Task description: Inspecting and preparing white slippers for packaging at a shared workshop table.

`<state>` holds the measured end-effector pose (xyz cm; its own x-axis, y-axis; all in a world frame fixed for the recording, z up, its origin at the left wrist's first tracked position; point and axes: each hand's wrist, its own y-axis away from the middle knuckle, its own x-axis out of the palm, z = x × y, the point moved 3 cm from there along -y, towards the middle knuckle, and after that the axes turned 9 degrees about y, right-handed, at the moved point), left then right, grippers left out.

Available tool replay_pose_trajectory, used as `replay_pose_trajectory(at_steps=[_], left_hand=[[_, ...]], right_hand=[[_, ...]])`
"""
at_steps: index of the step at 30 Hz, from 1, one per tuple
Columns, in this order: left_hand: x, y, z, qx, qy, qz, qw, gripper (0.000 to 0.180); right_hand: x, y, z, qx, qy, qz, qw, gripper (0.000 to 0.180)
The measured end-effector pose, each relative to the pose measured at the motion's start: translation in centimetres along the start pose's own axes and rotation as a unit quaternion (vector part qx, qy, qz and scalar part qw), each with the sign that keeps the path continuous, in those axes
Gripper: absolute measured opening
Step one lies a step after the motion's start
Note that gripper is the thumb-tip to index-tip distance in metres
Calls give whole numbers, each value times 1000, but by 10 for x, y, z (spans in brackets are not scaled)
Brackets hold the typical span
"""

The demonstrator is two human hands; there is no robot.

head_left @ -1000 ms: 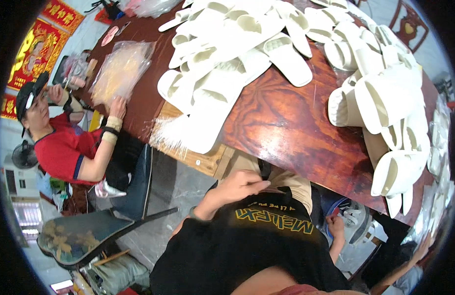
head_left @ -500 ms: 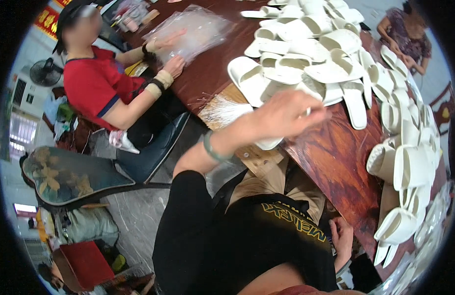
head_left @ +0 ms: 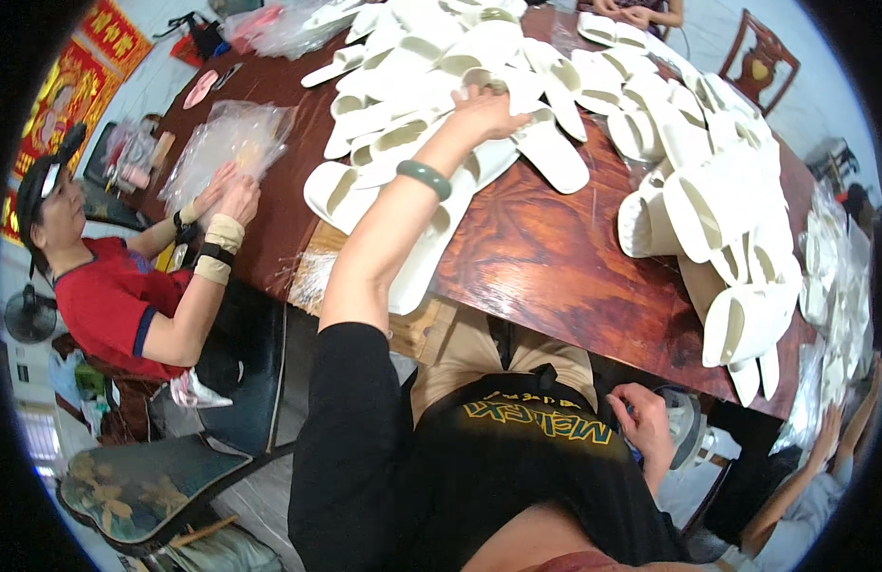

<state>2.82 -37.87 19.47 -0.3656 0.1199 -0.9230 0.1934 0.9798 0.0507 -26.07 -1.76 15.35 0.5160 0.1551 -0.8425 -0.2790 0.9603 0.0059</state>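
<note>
My left arm, with a green bangle on the wrist, reaches across the table. Its hand (head_left: 490, 116) lies on the heap of white slippers (head_left: 403, 57), fingers spread against one; their tips are partly lost among the slippers. A white slipper (head_left: 557, 153) rests just right of that hand. Under my left forearm, another white slipper (head_left: 424, 253) lies near the wooden board (head_left: 429, 334) at the table edge. My right hand (head_left: 643, 424) hangs beside my lap, fingers loosely bent and apart, nothing visible in it.
A second slipper heap (head_left: 717, 200) lines the table's right side. Thin white strands (head_left: 312, 272) lie on the left edge. A co-worker in red (head_left: 126, 296) handles clear plastic bags (head_left: 226, 153). A chair (head_left: 155, 486) stands left; another person's arms (head_left: 812, 467) show lower right.
My left hand has moved forward from above the near table edge onto the slipper heap. The view has shifted. My right hand stays by my lap.
</note>
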Motion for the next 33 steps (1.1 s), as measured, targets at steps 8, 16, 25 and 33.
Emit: replay_pose_trajectory(at_steps=[8, 16, 25, 33], left_hand=[[-31, 2, 17, -5, 45, -91, 995, 70], [-77, 1, 33, -25, 94, -206, 974, 73], [-77, 11, 55, -90, -109, -130, 981, 90], [-53, 58, -86, 161, -112, -86, 977, 48]], right_hand=[[-4, -21, 5, -88, 6, -36, 995, 12], [-4, -17, 8, -63, -10, -24, 998, 12], [3, -13, -7, -57, 30, -45, 997, 10], [-43, 6, -12, -86, 30, -221, 971, 13]])
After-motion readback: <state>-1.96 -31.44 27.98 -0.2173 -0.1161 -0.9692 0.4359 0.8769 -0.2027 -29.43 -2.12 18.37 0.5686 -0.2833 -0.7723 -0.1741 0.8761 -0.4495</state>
